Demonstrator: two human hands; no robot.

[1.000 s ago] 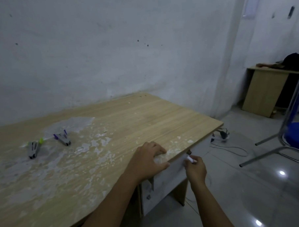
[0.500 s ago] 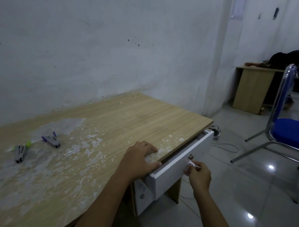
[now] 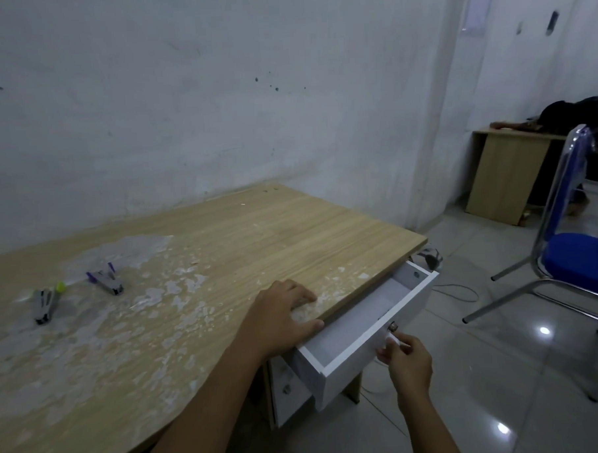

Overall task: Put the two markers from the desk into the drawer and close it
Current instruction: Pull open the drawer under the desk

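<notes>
Two markers (image 3: 77, 292), one open drawer (image 3: 370, 329), two hands (image 3: 408, 358)

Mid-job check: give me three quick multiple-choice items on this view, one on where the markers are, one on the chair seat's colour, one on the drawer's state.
1. Where are the two markers?
A. in the drawer
B. on the desk, far left
C. on the floor

2. What colour is the chair seat?
A. blue
B. red
C. black

3. What state is the top drawer in?
A. shut
B. removed
C. pulled partly open

Key: 1 B, both lie on the desk top, well away from the left hand. 2 A, the cushion shows bright blue. 3 C, its white inside shows, with the right hand at the front knob.
</notes>
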